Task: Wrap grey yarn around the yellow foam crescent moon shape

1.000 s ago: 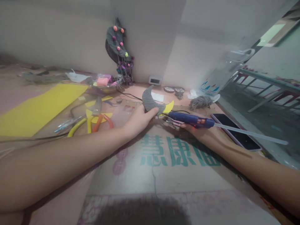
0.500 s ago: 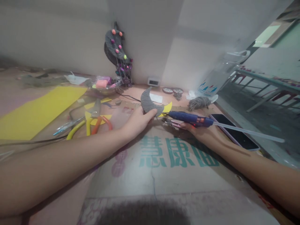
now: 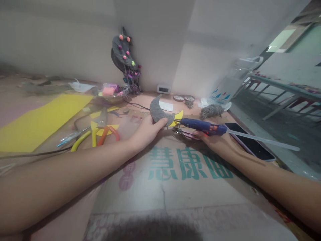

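Note:
Pinched in my left hand (image 3: 149, 132) is a crescent moon shape (image 3: 157, 111), mostly wrapped in grey yarn. Its right tip shows bare yellow (image 3: 180, 115). My right hand (image 3: 213, 140) grips a blue glue gun (image 3: 202, 125), whose nozzle reaches the edge where the grey wrapping meets the yellow. A long translucent glue stick (image 3: 265, 140) sticks out of the gun's back. Just below the gun lies a pair of small scissors or snips (image 3: 184, 132), partly covered by my right fingers; I cannot tell whether they touch it.
Pliers with yellow handles (image 3: 94, 135), orange-handled scissors (image 3: 110, 132) and a yellow sheet (image 3: 47, 120) lie left. A decorated grey crescent (image 3: 121, 52) leans on the wall. At right are grey yarn (image 3: 212, 111), a bottle (image 3: 225, 83) and a phone (image 3: 250, 142). Printed cardboard (image 3: 160, 197) covers the front.
The view has shifted slightly. Both hands keep their holds, and the glue gun's nozzle stays at the crescent's yellow end.

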A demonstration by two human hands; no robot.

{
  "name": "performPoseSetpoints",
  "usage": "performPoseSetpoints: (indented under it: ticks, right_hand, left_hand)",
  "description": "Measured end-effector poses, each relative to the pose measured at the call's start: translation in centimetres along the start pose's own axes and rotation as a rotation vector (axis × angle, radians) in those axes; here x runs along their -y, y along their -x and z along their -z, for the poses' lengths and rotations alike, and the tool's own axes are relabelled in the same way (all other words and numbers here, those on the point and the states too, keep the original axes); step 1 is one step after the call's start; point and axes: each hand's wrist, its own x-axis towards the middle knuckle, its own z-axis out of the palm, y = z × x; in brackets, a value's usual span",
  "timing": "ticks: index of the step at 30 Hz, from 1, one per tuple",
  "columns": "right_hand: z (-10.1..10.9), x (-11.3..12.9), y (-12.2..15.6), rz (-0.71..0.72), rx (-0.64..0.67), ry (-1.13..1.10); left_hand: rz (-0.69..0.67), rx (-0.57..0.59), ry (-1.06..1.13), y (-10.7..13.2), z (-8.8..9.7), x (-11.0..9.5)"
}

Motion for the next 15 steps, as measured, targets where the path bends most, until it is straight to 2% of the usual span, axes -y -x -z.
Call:
performPoseSetpoints:
  ticks: [4, 15]
  right_hand:
    - [-0.03, 0.24, -0.11, -0.047, 0.01, -0.016]
    - [-0.05, -0.26, -0.38, -0.048, -0.071, 0.027]
  left_hand:
    - [-0.018, 0.004, -0.009, -0.08, 0.02, 0.2]
    - [-0.013, 0.007, -0.033, -0.32, -0.04, 0.31]
